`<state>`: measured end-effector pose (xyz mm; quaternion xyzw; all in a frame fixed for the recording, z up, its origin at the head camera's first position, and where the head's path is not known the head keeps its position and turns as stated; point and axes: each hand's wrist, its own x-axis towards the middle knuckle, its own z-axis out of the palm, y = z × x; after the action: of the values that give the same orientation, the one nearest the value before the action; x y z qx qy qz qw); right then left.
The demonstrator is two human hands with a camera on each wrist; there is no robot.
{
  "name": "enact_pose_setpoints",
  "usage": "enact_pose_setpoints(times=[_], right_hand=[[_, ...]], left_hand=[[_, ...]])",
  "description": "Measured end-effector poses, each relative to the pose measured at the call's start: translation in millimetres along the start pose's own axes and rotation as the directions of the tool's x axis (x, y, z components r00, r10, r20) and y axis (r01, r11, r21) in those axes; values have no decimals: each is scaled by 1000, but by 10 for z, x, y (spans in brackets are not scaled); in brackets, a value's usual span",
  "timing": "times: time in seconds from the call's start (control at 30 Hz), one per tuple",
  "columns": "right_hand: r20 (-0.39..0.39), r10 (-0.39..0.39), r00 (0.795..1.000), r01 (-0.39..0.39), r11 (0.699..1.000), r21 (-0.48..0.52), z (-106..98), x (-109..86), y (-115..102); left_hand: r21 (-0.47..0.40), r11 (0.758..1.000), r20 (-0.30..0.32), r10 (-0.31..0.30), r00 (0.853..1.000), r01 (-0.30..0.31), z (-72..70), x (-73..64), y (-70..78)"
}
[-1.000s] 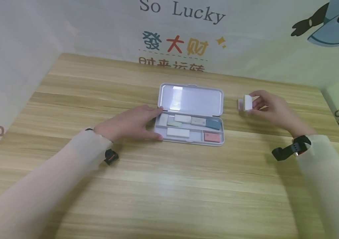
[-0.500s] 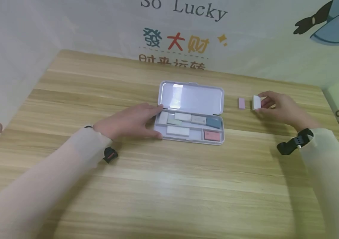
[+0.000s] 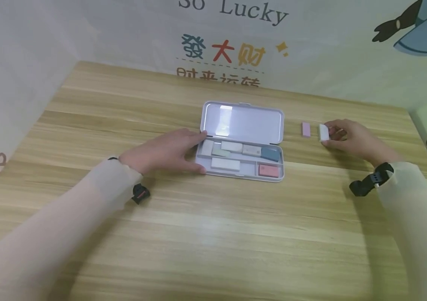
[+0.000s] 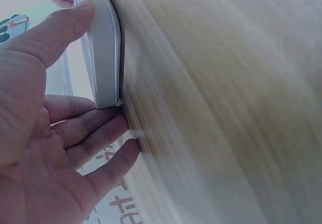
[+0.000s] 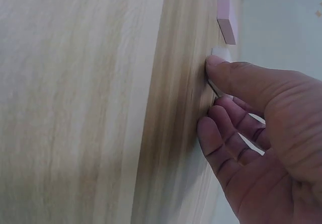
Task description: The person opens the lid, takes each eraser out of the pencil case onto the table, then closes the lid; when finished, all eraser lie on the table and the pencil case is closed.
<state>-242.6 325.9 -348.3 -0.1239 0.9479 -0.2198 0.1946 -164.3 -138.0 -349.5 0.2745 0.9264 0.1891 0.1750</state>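
While my left hand stayed flat against the open case, fingers straight | my right hand lowered the white eraser to the table right of the case, still pinching it | pink eraser lay between eraser and case | set-down nearly done, I judged.

Even, bright light from above washes the scene. A pale glare sits on the open case lid between the hands, and a soft sheen on the bench nearer the viewer. Shadows under the forearms are faint. Both wrist views are soft, the wood grain smeared.
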Motion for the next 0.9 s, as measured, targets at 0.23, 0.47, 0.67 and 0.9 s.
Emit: enact_pose_setpoints(times=[0.23,0.47,0.67,0.9], right_hand=[[26,-19,999,20,998,-56,-24,-29,-64],[-92,-77,993,68,992,-103,-55,-122,-208],[-212,-292,933,269,954,-129,100,-160,-551],[-111,-457,883,448,889,-98,399,-232,-1009]], left_hand=[[4,1000,4,-12,1000,12,18,16,-13],[-5,1000,-7,17,1000,-17,-3,20,-15],[17,1000,7,-20,1000,20,-14,6,-10],[12,1000,-7,2,1000,-2,10,21,-30]])
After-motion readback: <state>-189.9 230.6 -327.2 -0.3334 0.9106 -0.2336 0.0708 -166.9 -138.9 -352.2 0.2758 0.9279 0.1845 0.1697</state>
